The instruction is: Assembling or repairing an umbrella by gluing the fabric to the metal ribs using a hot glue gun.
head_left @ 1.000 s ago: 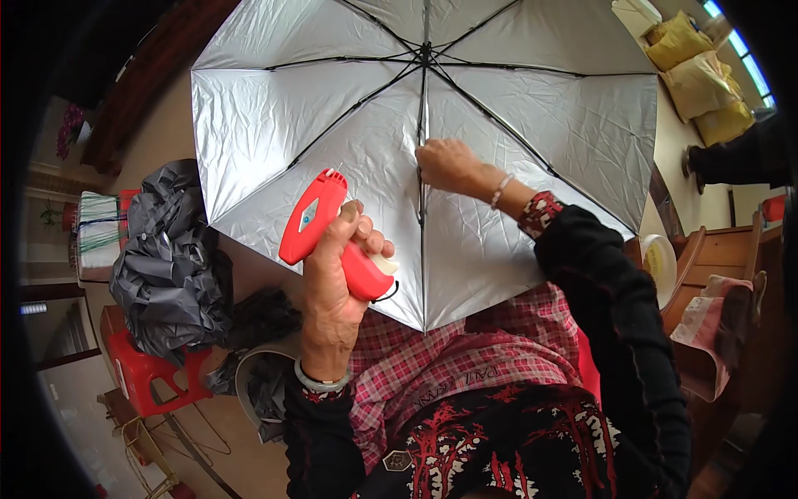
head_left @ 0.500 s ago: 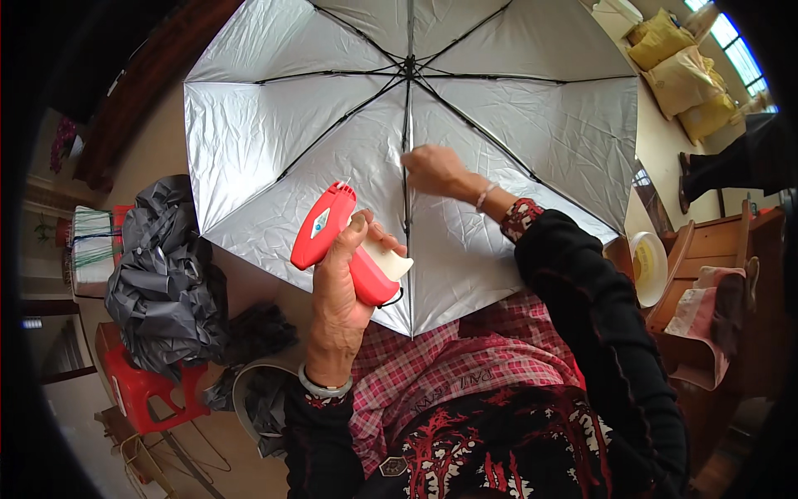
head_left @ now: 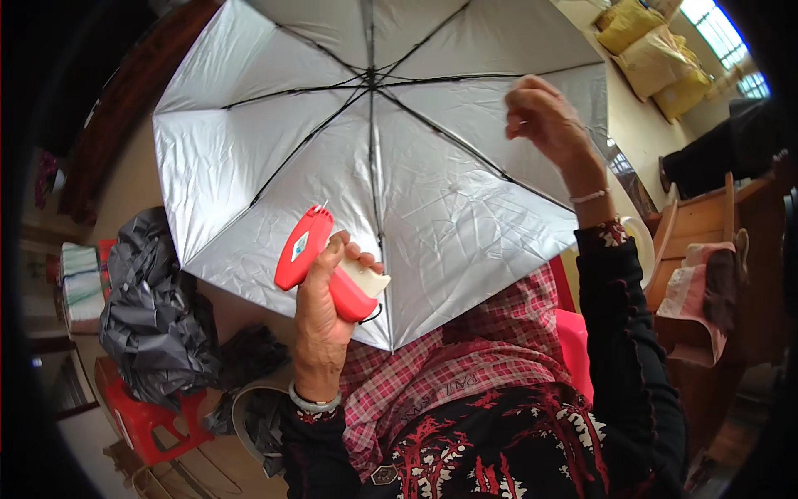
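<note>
An open umbrella [head_left: 465,216] spreads before me, its silver inner side up, with thin black ribs meeting at a dark hub [head_left: 370,79]. My left hand [head_left: 320,333] is wrapped round a red-and-cream handheld tool [head_left: 351,298] above the canopy's near left part. A thin pointed tip sticks out of the tool's red head, and a small black loop hangs at its lower end. Over the canopy's right side, my right hand [head_left: 549,125] is raised with curled fingers. Anything pinched in them is too small to make out.
Crumpled black fabric [head_left: 158,308] is heaped at the left, above a red plastic stool [head_left: 162,424]. At the right are a pale bucket [head_left: 638,241] and a wooden chair [head_left: 690,229] with cloth on it. Yellowish sacks [head_left: 652,66] lie at the far right. Checked cloth [head_left: 465,358] covers my lap.
My right hand has moved from the middle rib up and to the right, away from the canopy's centre. My left hand still grips the tool. The whole view has shifted slightly.
</note>
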Demonstrator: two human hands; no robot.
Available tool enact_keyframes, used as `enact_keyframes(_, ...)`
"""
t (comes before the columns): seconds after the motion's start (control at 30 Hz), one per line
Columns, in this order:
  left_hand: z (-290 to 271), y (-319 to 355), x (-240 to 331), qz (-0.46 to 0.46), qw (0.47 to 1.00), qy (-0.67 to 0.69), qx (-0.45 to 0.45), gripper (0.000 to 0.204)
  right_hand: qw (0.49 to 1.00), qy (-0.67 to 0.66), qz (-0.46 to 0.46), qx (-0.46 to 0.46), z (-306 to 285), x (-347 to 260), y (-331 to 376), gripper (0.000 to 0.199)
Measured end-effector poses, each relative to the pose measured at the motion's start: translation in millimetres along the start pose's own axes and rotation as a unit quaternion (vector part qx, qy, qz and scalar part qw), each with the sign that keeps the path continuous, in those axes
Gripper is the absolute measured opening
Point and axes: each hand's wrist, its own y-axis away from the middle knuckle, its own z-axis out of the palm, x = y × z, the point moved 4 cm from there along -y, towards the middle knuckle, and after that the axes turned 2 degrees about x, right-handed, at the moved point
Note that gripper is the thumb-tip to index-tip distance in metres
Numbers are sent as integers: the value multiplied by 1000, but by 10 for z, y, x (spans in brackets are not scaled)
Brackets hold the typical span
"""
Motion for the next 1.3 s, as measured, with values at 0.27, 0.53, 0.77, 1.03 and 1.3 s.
enact_keyframes(0.27,-133,-71,-117,-29,998,-34,-38,23,964,-132,-130,190,-1591,-104,1107,8)
enact_keyframes(0.53,-49,-84,-158,-16,996,-87,-21,22,845,-215,-84,482,-2780,862,2603,8)
enact_keyframes(0.77,-63,-88,-157,-2,992,-123,-15,23,668,-239,-46,703,-3490,1214,3709,10)
enact_keyframes(1.03,6,-42,-346,-10,988,-153,-32,23,698,-21,22,716,-3292,1211,3706,8)
enact_keyframes(1.3,183,80,-436,-12,985,-164,-50,25,857,52,194,474,-2540,1927,2726,12)
